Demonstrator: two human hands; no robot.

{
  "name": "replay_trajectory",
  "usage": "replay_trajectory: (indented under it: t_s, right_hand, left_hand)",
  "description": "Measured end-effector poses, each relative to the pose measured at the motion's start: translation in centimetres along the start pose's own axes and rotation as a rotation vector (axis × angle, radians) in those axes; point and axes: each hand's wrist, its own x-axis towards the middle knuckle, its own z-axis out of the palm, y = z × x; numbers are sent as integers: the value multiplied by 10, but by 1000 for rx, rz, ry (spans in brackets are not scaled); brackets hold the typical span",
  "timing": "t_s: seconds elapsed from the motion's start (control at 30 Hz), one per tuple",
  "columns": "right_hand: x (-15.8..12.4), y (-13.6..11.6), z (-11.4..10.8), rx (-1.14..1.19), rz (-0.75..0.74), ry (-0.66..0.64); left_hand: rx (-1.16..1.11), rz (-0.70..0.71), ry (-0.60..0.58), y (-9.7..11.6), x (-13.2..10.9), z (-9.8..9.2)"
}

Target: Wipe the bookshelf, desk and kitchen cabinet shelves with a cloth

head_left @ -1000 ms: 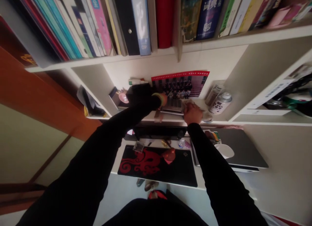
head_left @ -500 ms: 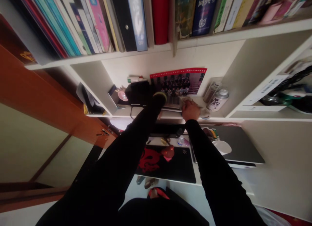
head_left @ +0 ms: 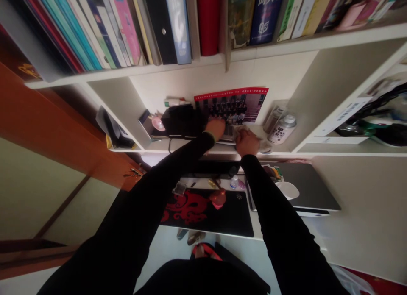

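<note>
White bookshelf over a white desk, orange-brown wooden door at left.

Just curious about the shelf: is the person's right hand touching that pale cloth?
Touching. The head view shows the right hand closed over the pale cloth on the shelf, no gap between them.

I am seeing narrowing clearance on the shelf: black box blocking left, two cans blocking right, photo standing behind.
</note>
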Motion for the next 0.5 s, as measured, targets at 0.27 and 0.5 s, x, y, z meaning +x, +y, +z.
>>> replay_trajectory:
  t_s: [0.27, 0.5]
  right_hand:
    - [6, 7, -1, 35, -76, -62]
    - [11, 18, 8, 5, -143, -71]
  left_hand:
    - [-91, 336, 137, 51, -83, 76]
    - [-123, 142, 166, 45, -81, 114]
